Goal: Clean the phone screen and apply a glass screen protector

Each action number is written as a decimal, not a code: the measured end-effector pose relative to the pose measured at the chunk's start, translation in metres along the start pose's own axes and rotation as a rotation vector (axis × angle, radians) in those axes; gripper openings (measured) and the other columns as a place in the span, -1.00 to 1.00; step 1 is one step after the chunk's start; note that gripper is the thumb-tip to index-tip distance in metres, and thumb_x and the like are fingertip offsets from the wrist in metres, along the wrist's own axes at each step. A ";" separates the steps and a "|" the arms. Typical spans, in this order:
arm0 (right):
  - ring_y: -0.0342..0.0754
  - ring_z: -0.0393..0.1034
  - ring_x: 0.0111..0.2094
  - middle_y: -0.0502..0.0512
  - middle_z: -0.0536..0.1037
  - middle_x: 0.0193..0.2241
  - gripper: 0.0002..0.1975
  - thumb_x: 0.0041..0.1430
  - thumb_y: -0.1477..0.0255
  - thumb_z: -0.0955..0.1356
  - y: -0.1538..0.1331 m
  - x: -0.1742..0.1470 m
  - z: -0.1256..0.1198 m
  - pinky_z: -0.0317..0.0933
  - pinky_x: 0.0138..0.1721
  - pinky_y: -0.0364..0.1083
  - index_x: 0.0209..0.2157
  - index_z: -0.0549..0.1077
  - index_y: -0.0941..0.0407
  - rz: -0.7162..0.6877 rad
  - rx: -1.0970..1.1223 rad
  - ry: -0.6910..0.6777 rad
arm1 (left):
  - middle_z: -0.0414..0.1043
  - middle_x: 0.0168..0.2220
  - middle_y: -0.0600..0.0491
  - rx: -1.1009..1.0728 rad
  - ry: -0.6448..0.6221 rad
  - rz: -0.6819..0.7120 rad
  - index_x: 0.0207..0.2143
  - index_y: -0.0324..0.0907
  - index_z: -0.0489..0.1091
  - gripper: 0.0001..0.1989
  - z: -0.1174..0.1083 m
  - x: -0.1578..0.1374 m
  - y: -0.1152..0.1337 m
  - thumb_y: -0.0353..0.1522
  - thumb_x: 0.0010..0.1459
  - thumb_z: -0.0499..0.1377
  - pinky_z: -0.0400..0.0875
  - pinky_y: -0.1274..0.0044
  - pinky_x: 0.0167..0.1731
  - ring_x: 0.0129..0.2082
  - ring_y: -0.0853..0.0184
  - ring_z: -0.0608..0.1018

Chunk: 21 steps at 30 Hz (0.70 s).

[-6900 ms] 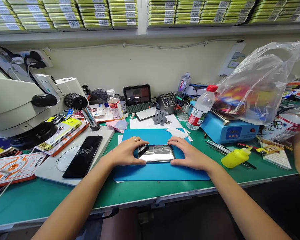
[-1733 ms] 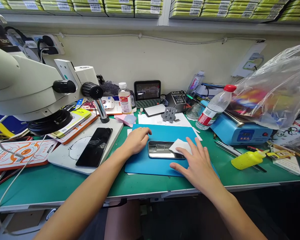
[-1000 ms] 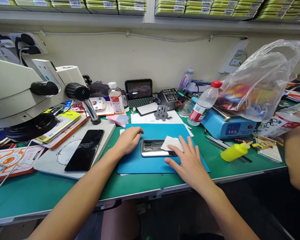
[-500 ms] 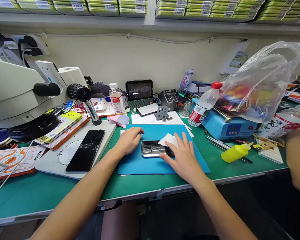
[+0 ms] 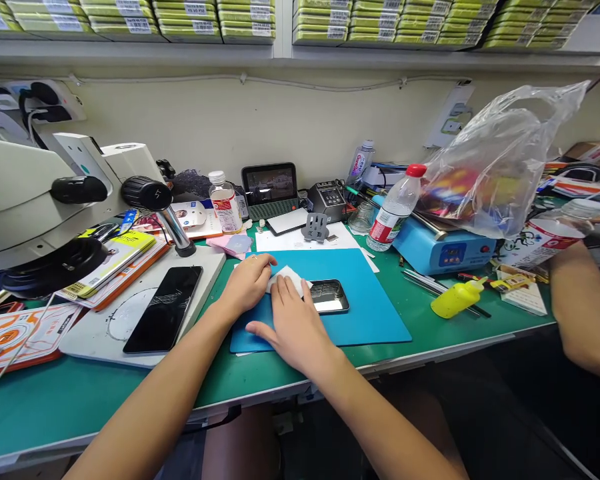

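Observation:
A phone (image 5: 331,295) lies flat on the blue mat (image 5: 370,325), with bright streaks across its dark, glossy face. Over its left part my right hand (image 5: 297,320) presses a white wipe (image 5: 289,272), fingers together on top and thumb stretched out to the left. The phone's left end is hidden beneath hand and wipe. My left hand (image 5: 250,283) rests on the mat just left of the wipe, fingers curled in, with nothing visible in them. A second, black phone (image 5: 164,309) sits on the microscope base (image 5: 90,333) at left.
A microscope (image 5: 45,207) overhangs the left side. Behind the mat stand a small screen (image 5: 270,183) and a metal bracket (image 5: 316,227). To the right are a red-capped bottle (image 5: 391,213), a blue machine (image 5: 433,245) and a yellow squeeze bottle (image 5: 454,300). Another person's arm (image 5: 580,307) reaches in.
My right hand and the wipe have slid left across the phone, uncovering its right end. My left hand stays beside the phone's left end. The whole view has shifted slightly.

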State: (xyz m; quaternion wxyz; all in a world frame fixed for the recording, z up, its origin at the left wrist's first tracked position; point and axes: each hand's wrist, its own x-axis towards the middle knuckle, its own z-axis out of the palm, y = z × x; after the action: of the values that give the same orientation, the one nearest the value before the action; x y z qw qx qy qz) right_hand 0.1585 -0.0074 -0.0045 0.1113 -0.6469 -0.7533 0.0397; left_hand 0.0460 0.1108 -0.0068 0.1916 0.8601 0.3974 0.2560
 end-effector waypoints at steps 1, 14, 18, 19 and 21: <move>0.30 -0.07 0.43 0.55 0.10 0.38 -0.03 0.30 -0.12 0.18 -0.003 -0.001 0.001 -0.21 0.41 0.25 0.36 0.12 0.46 -0.004 0.025 -0.021 | 0.56 -0.17 -0.07 0.000 0.003 -0.003 -0.13 -0.19 0.44 -0.66 0.000 0.000 0.000 -0.37 0.29 -0.11 0.40 0.32 -0.03 -0.09 0.14 0.54; 0.24 -0.06 0.43 0.42 0.05 0.41 -0.07 0.35 -0.12 0.06 0.076 -0.037 -0.022 -0.03 0.38 0.22 0.39 0.09 0.38 0.107 -0.023 -0.054 | 0.56 -0.15 -0.01 -0.017 -0.037 -0.008 -0.07 -0.13 0.45 -0.66 -0.001 -0.003 0.004 -0.36 0.34 -0.09 0.40 0.33 -0.02 -0.06 0.15 0.53; 0.26 -0.05 0.43 0.45 0.05 0.41 -0.07 0.36 -0.10 0.05 0.084 -0.038 -0.019 -0.02 0.37 0.23 0.38 0.10 0.42 0.145 -0.090 -0.050 | 0.56 -0.12 -0.01 -0.041 -0.052 -0.021 -0.07 -0.14 0.45 -0.66 -0.002 -0.003 0.008 -0.38 0.34 -0.10 0.40 0.32 -0.03 -0.04 0.14 0.52; 0.27 -0.06 0.43 0.47 0.05 0.41 -0.06 0.35 -0.11 0.06 0.081 -0.036 -0.017 -0.04 0.38 0.22 0.37 0.10 0.44 0.158 -0.110 -0.047 | 0.56 -0.13 -0.01 -0.047 -0.051 -0.021 -0.07 -0.14 0.45 -0.66 -0.002 -0.003 0.008 -0.38 0.34 -0.10 0.40 0.32 -0.03 -0.04 0.14 0.52; 0.30 -0.07 0.43 0.52 0.06 0.40 -0.02 0.33 -0.13 0.08 0.069 -0.029 -0.012 -0.06 0.39 0.20 0.36 0.10 0.48 0.183 -0.134 -0.039 | 0.56 -0.13 -0.02 -0.056 -0.043 -0.023 -0.07 -0.14 0.45 -0.66 -0.001 -0.003 0.008 -0.38 0.33 -0.10 0.39 0.32 -0.01 -0.04 0.14 0.52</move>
State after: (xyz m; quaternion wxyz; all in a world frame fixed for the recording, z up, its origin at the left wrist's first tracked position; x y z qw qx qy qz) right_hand 0.2323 -0.0260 -0.0101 0.0490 -0.7180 -0.6942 0.0120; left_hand 0.0487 0.1037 -0.0024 0.2272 0.8552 0.3954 0.2462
